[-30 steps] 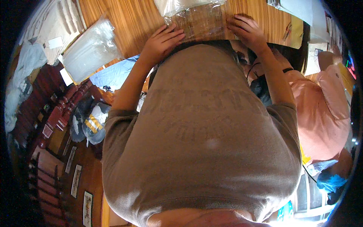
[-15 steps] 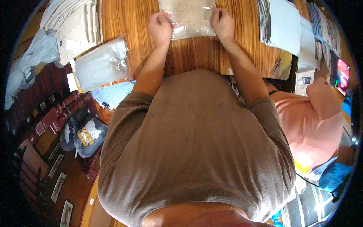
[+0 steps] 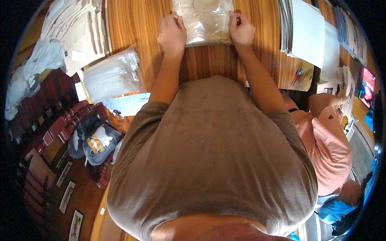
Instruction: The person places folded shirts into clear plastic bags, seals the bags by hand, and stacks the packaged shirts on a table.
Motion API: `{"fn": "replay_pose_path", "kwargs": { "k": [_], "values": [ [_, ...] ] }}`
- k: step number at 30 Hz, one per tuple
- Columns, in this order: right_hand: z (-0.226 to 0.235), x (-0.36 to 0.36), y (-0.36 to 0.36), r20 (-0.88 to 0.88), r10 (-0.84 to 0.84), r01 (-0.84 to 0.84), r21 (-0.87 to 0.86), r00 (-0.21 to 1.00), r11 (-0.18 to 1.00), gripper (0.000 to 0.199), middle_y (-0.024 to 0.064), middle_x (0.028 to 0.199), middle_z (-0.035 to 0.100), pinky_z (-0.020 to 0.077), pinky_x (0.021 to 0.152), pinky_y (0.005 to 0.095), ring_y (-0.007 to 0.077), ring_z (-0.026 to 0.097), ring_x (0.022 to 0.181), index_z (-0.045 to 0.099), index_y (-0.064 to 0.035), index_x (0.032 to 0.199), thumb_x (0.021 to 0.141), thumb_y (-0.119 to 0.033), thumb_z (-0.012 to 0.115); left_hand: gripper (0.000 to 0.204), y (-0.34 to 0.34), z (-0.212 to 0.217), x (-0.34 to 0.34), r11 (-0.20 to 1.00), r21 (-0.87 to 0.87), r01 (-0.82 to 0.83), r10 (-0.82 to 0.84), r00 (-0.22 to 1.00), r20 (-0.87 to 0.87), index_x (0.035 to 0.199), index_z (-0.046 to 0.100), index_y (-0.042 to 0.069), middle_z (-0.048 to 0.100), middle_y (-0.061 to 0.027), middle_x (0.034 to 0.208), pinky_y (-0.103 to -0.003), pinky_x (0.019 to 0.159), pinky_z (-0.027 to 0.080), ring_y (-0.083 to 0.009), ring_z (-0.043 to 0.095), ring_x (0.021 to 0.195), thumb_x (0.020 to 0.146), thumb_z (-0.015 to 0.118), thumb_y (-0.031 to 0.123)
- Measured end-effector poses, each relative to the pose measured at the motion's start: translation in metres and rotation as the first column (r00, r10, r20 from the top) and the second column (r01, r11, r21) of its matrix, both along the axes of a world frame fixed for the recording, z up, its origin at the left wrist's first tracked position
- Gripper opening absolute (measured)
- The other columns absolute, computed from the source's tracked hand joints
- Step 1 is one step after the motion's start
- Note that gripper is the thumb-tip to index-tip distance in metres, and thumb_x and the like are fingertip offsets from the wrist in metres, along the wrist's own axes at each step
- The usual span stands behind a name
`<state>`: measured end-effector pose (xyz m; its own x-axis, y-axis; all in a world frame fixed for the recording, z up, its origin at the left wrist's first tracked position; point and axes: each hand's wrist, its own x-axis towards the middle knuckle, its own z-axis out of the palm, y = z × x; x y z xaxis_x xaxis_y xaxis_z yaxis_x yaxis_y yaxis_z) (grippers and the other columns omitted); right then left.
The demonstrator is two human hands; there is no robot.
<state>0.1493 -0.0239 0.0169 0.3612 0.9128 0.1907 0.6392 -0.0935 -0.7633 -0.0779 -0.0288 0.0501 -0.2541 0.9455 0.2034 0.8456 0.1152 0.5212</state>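
The step in hand looks to be holding a clear, glossy plastic bag with flat beige contents (image 3: 207, 24) by both sides, at the upper middle of the frame on the brown wood-grain table (image 3: 140, 24). The left hand (image 3: 172, 35) is curled, pinching the bag's left edge; the right hand (image 3: 242, 32), likewise curled, pinches its right edge. The next move probably calls for an even grip on both sides, as the film seems slick. One second ago the fingers lay spread near the table's front edge; now they are bent at the bag's sides. At the right of the frame, the co-worker in a pink shirt (image 3: 329, 148) now has an arm bent differently than half a second ago.
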Motion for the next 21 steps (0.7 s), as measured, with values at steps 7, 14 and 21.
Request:
{"fn": "replay_pose_path", "kwargs": {
  "k": [7,14,21],
  "values": [
    [-0.006,0.008,0.009,-0.12,-0.055,0.038,-0.142,0.991,0.989,0.036,0.0155,0.072,0.073,0.058,0.062,0.0469,0.0368,0.075,0.068,0.068,-0.004,0.093,0.097,-0.04,0.073,0.028,0.018,0.005,0.0,0.912,0.14,0.385,-0.348,0.909,-0.231,0.122,0.063,0.011,0.063,-0.0154,0.123,-0.054,0.096,0.049,-0.0389,0.06,0.12,0.099,0.067,0.026],
    [0.06,0.004,0.017,0.336,0.175,-0.011,-0.438,0.925,0.899,0.027,0.0158,0.088,0.076,0.0591,0.07,0.044,0.0333,0.077,0.081,0.069,-0.0016,0.097,0.099,-0.028,0.073,0.062,0.012,-0.015,0.002,0.849,-0.034,0.527,-0.52,0.824,-0.225,0.163,0.04,0.017,0.019,-0.0235,0.173,-0.064,0.126,0.015,-0.0502,0.013,0.159,0.107,0.048,0.043],
    [0.043,-0.04,0.016,0.5,0.527,-0.6,-0.019,0.687,0.8,0.059,0.0213,0.16,0.045,0.0344,0.12,0.0563,0.0418,0.04,0.15,0.049,-0.0082,0.153,0.102,-0.035,0.062,0.071,0.014,-0.028,-0.008,0.828,-0.061,0.558,-0.556,0.801,-0.222,0.167,0.031,0.017,0.011,-0.0283,0.174,-0.064,0.127,0.011,-0.0565,0.008,0.158,0.107,0.048,0.049]
  ]
}}
